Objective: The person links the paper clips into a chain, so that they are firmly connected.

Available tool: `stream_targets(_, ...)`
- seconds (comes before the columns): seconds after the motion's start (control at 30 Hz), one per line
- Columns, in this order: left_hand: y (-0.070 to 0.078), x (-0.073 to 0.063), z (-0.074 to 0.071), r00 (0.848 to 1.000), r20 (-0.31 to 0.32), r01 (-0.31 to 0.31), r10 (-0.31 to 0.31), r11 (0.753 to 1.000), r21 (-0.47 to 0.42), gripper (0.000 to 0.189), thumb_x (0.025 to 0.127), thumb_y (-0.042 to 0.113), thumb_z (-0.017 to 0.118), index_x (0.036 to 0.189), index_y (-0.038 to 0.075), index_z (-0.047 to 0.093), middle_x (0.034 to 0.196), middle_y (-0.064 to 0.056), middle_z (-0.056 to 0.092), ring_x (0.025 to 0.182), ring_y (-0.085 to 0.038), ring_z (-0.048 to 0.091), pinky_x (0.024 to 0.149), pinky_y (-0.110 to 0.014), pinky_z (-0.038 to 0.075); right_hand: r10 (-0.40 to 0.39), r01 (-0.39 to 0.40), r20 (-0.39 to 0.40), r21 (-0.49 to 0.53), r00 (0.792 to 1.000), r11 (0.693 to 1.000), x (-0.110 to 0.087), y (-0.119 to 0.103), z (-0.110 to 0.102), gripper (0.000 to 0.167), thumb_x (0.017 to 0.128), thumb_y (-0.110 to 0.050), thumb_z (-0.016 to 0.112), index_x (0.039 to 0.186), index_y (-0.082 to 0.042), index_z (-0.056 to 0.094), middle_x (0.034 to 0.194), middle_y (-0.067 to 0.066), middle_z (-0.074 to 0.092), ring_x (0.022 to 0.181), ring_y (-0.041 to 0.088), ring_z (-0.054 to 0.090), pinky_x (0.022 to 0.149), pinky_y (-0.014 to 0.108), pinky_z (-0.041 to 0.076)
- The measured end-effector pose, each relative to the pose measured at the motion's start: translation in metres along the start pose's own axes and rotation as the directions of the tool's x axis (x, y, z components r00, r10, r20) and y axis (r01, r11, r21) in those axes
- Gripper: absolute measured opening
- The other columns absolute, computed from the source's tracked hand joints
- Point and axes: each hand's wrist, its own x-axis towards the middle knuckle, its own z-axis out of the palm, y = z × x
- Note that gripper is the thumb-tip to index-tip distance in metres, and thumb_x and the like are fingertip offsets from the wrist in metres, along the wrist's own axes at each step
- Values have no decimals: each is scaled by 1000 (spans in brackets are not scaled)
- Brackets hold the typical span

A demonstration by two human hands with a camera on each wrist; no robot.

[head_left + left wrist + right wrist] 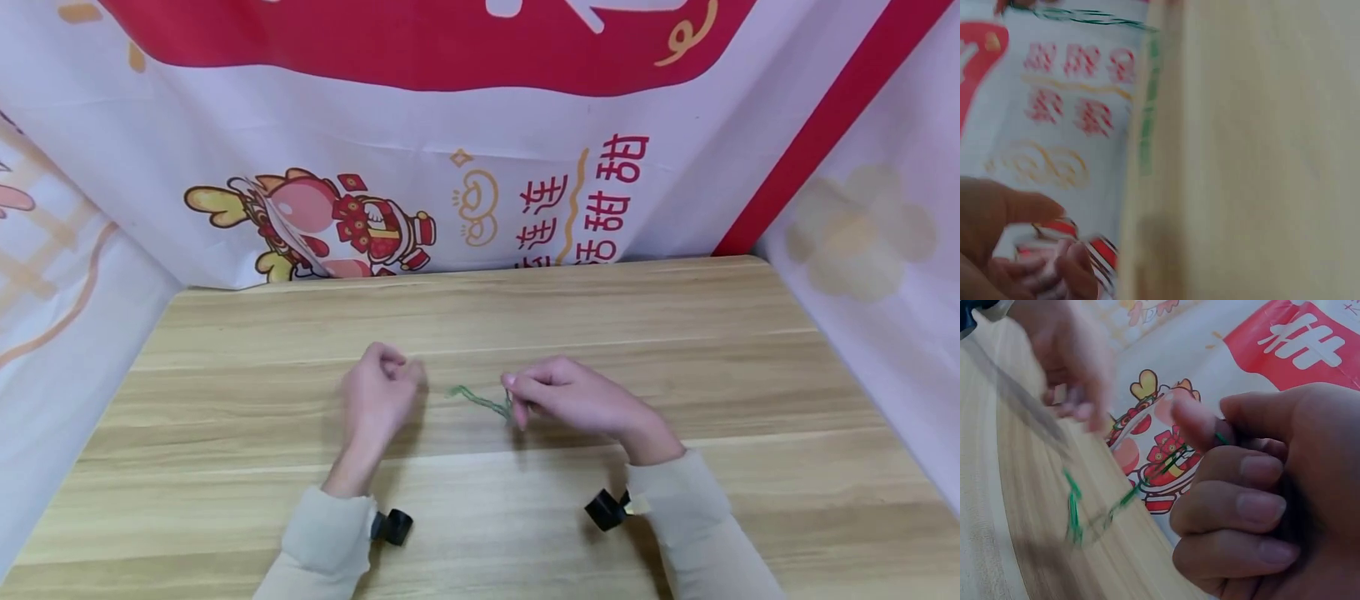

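Note:
A thin green cord (480,402), twisted or knotted along its length, hangs from my right hand (573,398). Thumb and index finger of that hand pinch one end, while the other fingers curl into the palm in the right wrist view. The cord's free end (1074,512) dangles above the tabletop and is blurred. To the left of the cord, my left hand (378,396) hovers with loosely bent fingers and holds nothing that I can see. In the left wrist view, a gap shows between its thumb (1035,206) and its fingers.
Beneath both hands lies a wood-grain table (465,517). A white cloth with red printing (420,117) hangs behind it, and pale cloths hang at either side. Each wrist carries a small black camera (606,510).

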Motion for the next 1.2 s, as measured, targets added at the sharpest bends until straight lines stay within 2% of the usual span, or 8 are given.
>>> stream_targets(0.07, 16, -7, 5, 981, 141, -135, 134, 991, -2, 28, 104, 31, 70, 125, 11, 71, 117, -7, 75, 98, -20, 71, 87, -38, 61, -17, 18, 14, -34, 1000, 999, -1, -1, 1, 52, 114, -46, 48, 81, -16, 73, 63, -5, 41, 59, 15, 35, 58, 27, 32)
stream_targets(0.13, 31, -12, 11, 910, 343, -212, 233, 972, -96, 34, 108, 38, 65, 133, 16, 71, 130, -5, 74, 116, -24, 70, 104, -47, 57, -40, 41, 28, -57, 999, 998, -2, -3, 0, 50, 115, -42, 49, 80, -16, 73, 64, -6, 41, 58, 13, 34, 56, 25, 31)
stream_targets(0.23, 43, -17, 17, 778, 567, -201, 270, 962, -182, 37, 112, 44, 55, 134, 19, 71, 135, -2, 72, 125, -22, 66, 114, -51, 49, -74, 77, 40, -87, 996, 993, -6, -6, 0, 46, 114, -36, 52, 79, -16, 74, 63, -7, 40, 55, 11, 31, 51, 23, 27)
stream_targets(0.33, 45, -20, 17, 725, 632, -162, 273, 960, -229, 36, 115, 40, 51, 129, 15, 73, 127, -3, 74, 121, -19, 66, 115, -50, 46, -109, 114, 54, -102, 993, 988, -11, -10, -3, 46, 114, -35, 53, 78, -16, 74, 62, -8, 42, 54, 8, 30, 50, 23, 26)
stream_targets(0.6, 57, -36, 8, 683, 644, -97, 346, 916, -390, 32, 116, 32, 49, 120, 6, 68, 97, -8, 67, 97, -22, 65, 98, -39, 51, -267, 232, 135, 227, 954, 946, -22, -10, -17, 52, 116, -28, 48, 76, 2, 64, 57, 1, 37, 50, 14, 23, 47, 28, 22)
stream_targets(0.77, 69, -48, 3, 689, 620, -23, 375, 866, -499, 20, 114, 19, 52, 113, 2, 62, 70, 2, 46, 64, -13, 45, 66, -23, 42, -380, 307, 144, 367, 914, 878, -29, -12, -20, 49, 117, -22, 39, 82, 6, 57, 57, 8, 24, 48, 21, 17, 46, 31, 16)
stream_targets(1.0, 83, -62, -3, 715, 588, -5, 378, 844, -537, 22, 113, 19, 53, 111, -1, 60, 66, 5, 35, 57, -11, 29, 58, -21, 28, -468, 422, 55, 348, 882, 837, -38, -25, -19, 42, 116, -17, 35, 91, 3, 61, 59, 8, 27, 50, 22, 22, 47, 30, 19)
stream_targets(1.2, 91, -70, -7, 703, 598, 43, 386, 816, -577, 20, 113, 16, 51, 106, -2, 58, 62, 6, 31, 55, -9, 27, 55, -22, 24, -478, 450, 9, 325, 878, 832, -45, -30, -18, 39, 114, -11, 34, 94, 0, 66, 60, 9, 29, 51, 23, 25, 48, 31, 22)
